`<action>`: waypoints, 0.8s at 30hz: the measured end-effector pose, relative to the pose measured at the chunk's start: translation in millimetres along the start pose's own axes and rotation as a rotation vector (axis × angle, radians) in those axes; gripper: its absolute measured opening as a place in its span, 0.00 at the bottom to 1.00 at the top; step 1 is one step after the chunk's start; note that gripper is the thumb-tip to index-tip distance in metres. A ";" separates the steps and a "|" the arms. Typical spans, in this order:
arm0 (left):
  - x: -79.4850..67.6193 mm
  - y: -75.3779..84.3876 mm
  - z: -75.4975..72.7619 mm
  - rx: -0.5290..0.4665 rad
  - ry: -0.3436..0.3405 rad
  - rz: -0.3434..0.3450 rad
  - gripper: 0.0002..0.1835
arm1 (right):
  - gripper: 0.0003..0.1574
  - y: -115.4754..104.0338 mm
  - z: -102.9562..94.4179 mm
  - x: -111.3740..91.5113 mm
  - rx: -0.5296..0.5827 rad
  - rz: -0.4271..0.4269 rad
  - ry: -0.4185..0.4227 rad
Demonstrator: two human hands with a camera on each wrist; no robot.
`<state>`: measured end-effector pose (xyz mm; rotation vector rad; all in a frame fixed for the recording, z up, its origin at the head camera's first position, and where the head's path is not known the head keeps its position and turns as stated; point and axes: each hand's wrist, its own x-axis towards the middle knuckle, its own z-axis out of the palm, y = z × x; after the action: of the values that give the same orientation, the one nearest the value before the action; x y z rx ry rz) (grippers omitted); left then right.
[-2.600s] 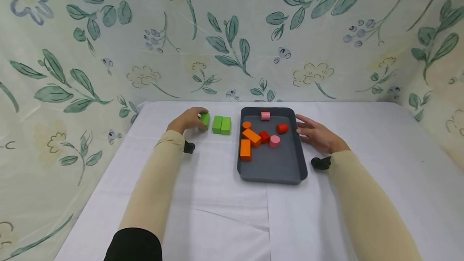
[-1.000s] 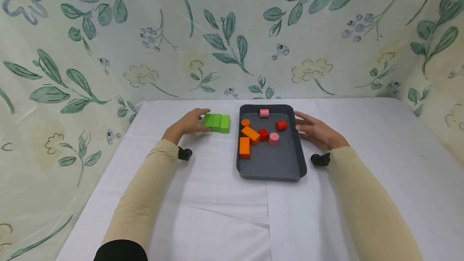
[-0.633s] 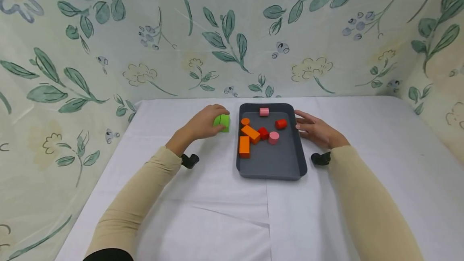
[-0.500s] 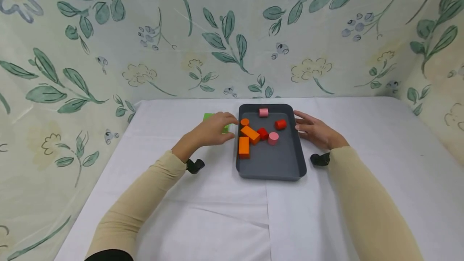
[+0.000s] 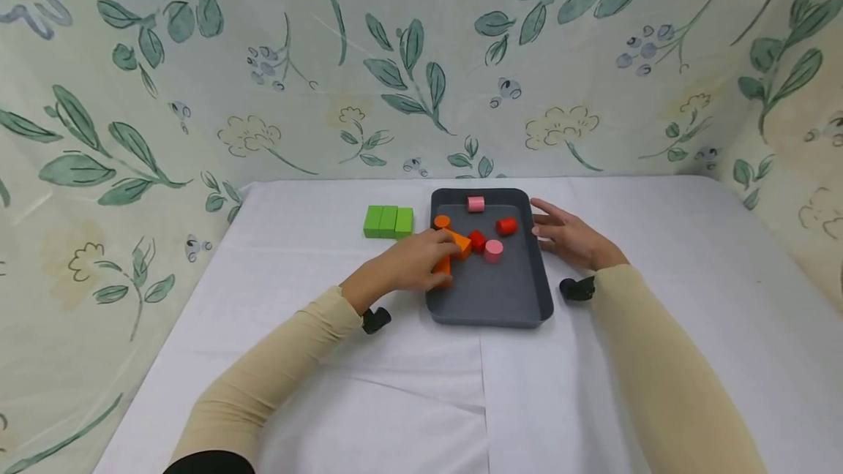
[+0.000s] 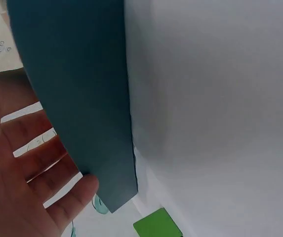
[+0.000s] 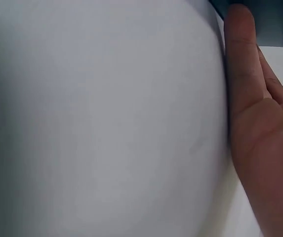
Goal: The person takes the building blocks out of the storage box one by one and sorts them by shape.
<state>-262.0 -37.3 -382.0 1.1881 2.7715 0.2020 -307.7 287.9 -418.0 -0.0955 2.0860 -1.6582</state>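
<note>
At far left on the white desk [image 5: 290, 225], 3 green blocks [image 5: 388, 222] sit side by side, plain and matte. Next, the left hand [image 5: 413, 260] reaches over the rim of the grey tray [image 5: 500, 302], fingers wide around an orange block [image 5: 443, 266]; whether they touch it I cannot tell. The left wrist view alone shows its palm, with gaps between the fingers, and the tray's outer left wall.

Only the head view shows the contents: at left, the partly covered orange block, another orange block [image 5: 462, 243] lying diagonally, and an orange cylinder [image 5: 442, 222]; then 2 red pieces [image 5: 506, 226] and 2 pink cylinders [image 5: 493, 251].

At right, the right hand [image 5: 571, 238] rests against the tray, fingers loose; its wrist view adds the palm.
</note>
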 end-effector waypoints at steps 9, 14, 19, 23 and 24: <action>5.4 4.0 0.4 0.041 -0.026 -0.096 0.34 | 0.47 -3.5 2.9 2.5 -0.085 0.032 0.015; 5.6 7.6 1.2 0.065 -0.065 -0.144 0.34 | 0.47 -0.8 2.3 0.4 -0.094 0.028 0.004; 8.1 10.4 -0.4 0.033 -0.058 -0.152 0.30 | 0.47 -0.6 1.2 -0.1 -0.089 0.030 0.013; 9.1 8.9 -2.3 -0.023 -0.034 -0.160 0.30 | 0.47 -0.8 1.0 0.9 -0.091 0.034 0.019; 9.3 8.3 -2.7 -0.037 -0.027 -0.160 0.30 | 0.47 -0.9 0.9 0.9 -0.091 0.034 0.020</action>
<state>-263.0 -25.1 -378.5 0.9481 2.8087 0.2188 -308.4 286.6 -417.6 -0.0727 2.1655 -1.5503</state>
